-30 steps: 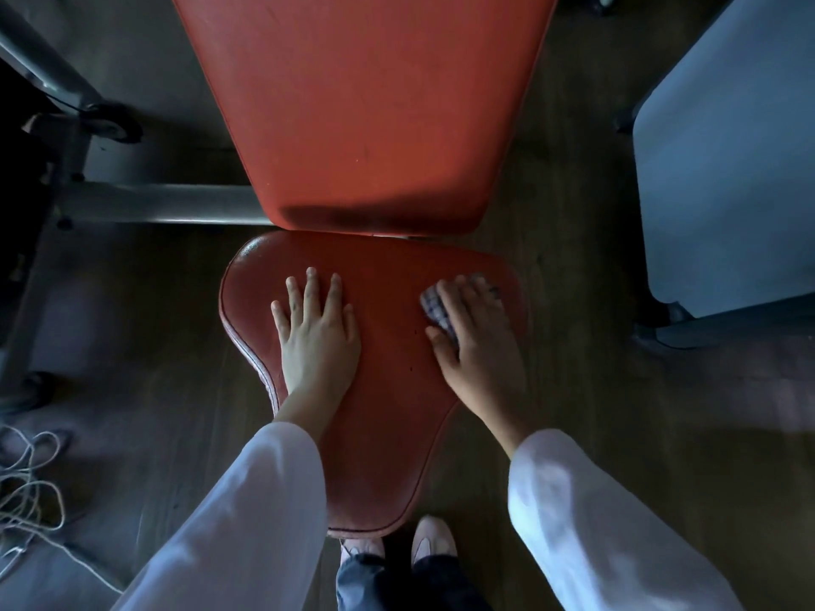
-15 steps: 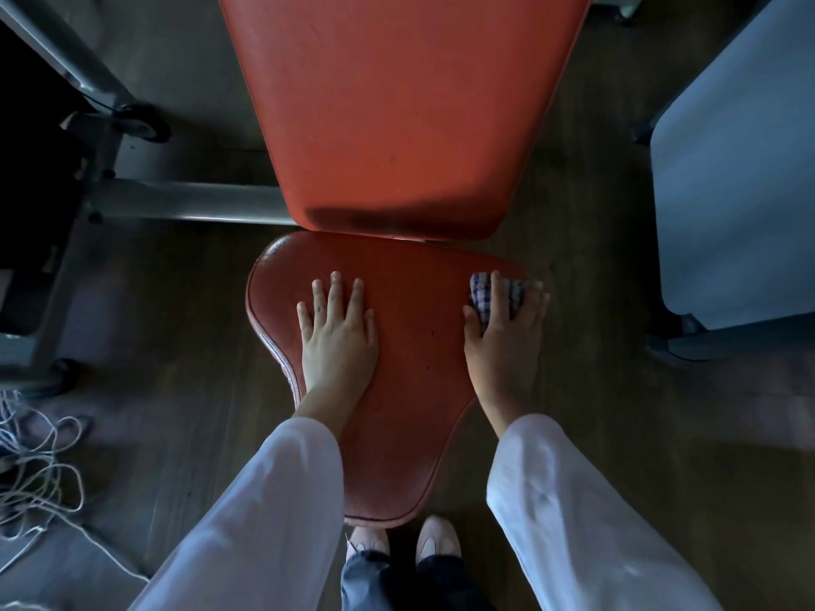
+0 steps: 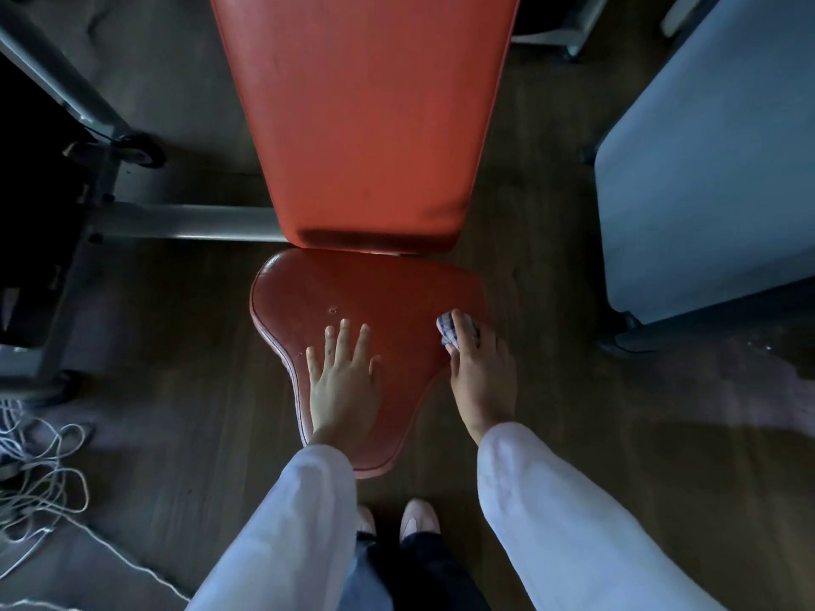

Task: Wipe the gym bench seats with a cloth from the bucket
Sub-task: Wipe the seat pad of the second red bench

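A red padded bench seat (image 3: pixel 353 297) sits below me, with the long red backrest pad (image 3: pixel 366 116) just beyond it. My left hand (image 3: pixel 342 381) lies flat on the seat's left half, fingers spread, holding nothing. My right hand (image 3: pixel 480 368) presses a small blue-and-white checked cloth (image 3: pixel 447 330) against the seat's right edge; most of the cloth is hidden under the fingers. The bucket is out of view.
A grey metal frame bar (image 3: pixel 185 220) and a wheel (image 3: pixel 141 154) stand to the left. A pale grey-blue pad (image 3: pixel 714 147) fills the right side. White cord (image 3: pixel 39 478) lies tangled on the wooden floor at lower left. My feet (image 3: pixel 399 520) stand at the seat's near tip.
My right hand with the cloth has slid from the seat's right middle to its right edge and then nearer along that edge. My left hand has stayed flat on the seat.
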A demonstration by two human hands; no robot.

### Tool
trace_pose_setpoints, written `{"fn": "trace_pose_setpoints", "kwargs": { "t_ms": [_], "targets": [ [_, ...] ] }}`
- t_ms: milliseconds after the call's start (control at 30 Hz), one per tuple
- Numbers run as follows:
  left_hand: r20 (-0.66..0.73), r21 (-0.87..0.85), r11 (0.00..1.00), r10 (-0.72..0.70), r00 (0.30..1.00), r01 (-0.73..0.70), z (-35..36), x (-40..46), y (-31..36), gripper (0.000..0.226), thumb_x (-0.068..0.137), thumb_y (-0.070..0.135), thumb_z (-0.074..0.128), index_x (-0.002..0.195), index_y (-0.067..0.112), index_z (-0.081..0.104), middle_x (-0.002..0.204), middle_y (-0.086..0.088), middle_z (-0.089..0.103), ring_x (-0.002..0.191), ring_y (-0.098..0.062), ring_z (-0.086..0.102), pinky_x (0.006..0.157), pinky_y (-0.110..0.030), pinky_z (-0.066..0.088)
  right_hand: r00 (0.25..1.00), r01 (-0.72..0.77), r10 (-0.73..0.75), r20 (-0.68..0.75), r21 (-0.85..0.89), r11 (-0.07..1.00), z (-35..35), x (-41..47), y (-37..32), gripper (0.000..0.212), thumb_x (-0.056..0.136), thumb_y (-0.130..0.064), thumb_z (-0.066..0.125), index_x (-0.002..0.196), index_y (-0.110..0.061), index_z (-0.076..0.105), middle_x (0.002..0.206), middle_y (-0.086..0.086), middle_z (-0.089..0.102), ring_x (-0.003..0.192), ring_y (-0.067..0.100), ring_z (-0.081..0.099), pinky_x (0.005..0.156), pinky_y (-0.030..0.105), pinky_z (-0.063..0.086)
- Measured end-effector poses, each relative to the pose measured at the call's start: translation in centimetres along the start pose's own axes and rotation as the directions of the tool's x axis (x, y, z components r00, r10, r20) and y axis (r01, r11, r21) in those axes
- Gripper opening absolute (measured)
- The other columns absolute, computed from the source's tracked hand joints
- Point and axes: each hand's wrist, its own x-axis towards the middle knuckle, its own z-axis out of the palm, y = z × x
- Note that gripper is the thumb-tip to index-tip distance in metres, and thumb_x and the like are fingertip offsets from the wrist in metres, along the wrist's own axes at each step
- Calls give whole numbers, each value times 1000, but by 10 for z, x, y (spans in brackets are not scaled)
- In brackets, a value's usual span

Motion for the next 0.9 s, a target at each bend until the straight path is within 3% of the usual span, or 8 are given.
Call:
{"fn": "trace_pose_setpoints", "kwargs": {
  "t_ms": [267,433,633,900],
  "targets": [
    [41,-7,1000,-7,999,7,-52,-63,37,50,100,31,28,148,23,16,158,-2,7,145,-22,0,116,-42,0,982,-124,121,142,13,992,-82,-31,-28,54,87,-20,62,136,-19,41,128,15,55,109,30,55,84,38,51],
    [48,-9,999,-49,998,49,-86,-101,45,50,100,33,27,148,22,16,157,-5,9,145,-24,2,116,-43,1,985,-64,61,163,11,998,-130,-53,-49,54,89,-22,59,138,-20,37,133,13,50,115,29,51,89,37,48],
    [2,-32,996,-88,996,88,-113,-130,50,50,100,33,28,147,22,17,157,-5,13,145,-22,5,117,-44,2,994,28,-33,104,48,998,-163,-61,-78,47,88,-18,60,133,-16,46,123,15,57,104,32,56,83,43,51],
    [-55,-70,981,-184,981,180,-151,-154,20,50,100,34,26,148,23,16,157,-4,13,145,-23,6,117,-43,3,990,125,-128,50,51,991,-177,-64,-138,45,81,-15,68,124,-14,55,106,17,63,87,35,60,70,41,50]
  ]
}}
